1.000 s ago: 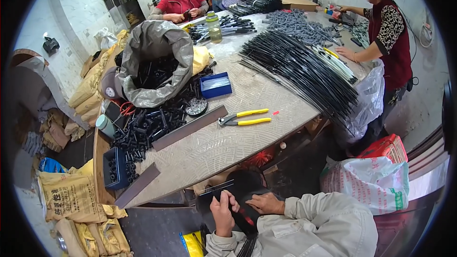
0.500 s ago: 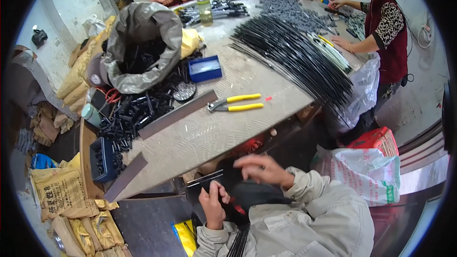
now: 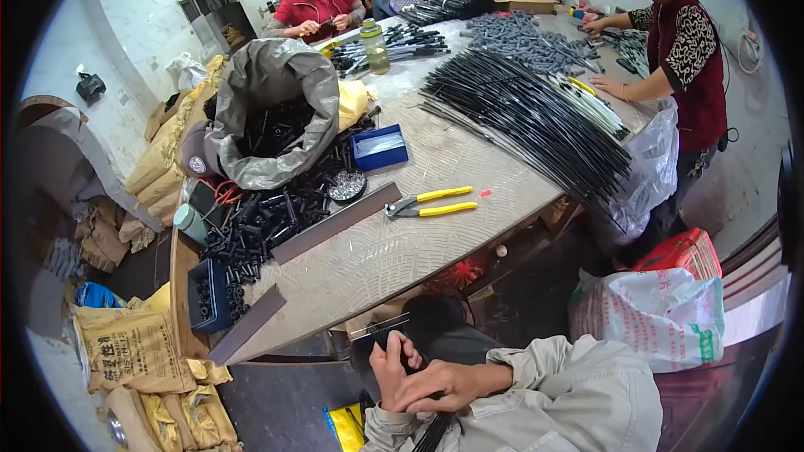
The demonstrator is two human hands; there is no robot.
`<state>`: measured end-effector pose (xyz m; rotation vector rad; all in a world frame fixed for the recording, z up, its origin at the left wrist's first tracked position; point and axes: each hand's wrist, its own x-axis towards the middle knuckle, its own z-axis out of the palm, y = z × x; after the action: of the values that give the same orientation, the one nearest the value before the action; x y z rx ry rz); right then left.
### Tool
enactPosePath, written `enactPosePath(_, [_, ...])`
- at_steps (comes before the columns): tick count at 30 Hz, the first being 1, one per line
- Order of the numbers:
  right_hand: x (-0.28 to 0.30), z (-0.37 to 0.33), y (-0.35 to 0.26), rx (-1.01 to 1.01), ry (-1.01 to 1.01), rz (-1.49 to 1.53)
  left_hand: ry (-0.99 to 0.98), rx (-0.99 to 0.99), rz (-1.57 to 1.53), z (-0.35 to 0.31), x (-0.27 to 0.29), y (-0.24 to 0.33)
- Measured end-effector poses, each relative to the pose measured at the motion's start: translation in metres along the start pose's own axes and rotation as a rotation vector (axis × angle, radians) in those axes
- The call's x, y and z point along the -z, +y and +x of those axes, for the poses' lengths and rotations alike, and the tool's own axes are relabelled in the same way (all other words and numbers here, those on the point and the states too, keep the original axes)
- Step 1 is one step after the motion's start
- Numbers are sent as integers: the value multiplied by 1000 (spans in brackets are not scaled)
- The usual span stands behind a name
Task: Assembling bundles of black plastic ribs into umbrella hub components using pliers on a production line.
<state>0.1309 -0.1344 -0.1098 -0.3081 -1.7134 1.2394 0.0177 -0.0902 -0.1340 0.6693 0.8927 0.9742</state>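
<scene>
My left hand [image 3: 390, 370] is closed around some thin black rods [image 3: 368, 332], whose pale, metallic-looking tips stick out beyond the fingers. Against its wrist lies my right hand [image 3: 452, 387], fingers bent and pressed together; what they grip, if anything, is hidden. Below both hands, a bundle of black rods [image 3: 436, 433] runs down across my lap. On the table, cutting pliers with yellow handles [image 3: 431, 202] lie beyond my hands, untouched.
The table [image 3: 352, 264] carries a long heap of black rods [image 3: 528, 117], a grey sack [image 3: 230, 146], loose black tubes [image 3: 251, 226], a blue box [image 3: 379, 155] and metal bars [image 3: 335, 223]. A co-worker [image 3: 687, 59] stands at the right. White bags [image 3: 649, 318] sit beside me.
My right hand has come down and left from above my lap onto my left wrist. The view has shifted, so the table sits lower and farther right.
</scene>
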Motion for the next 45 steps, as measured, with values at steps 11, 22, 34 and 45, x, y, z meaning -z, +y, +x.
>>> enactPosePath(11, [-22,27,-16,-75,-316,196,-11,-60,-114,3,7,-7])
enactPosePath(22, [45,33,-14,-153,408,-987,-36,-98,-121,1,19,-10])
enactPosePath(34, [79,42,26,-356,163,-640,-38,-139,78,-1,18,-6])
enactPosePath(45, [82,52,24,-372,52,-676,-91,-137,-85,2,23,-1])
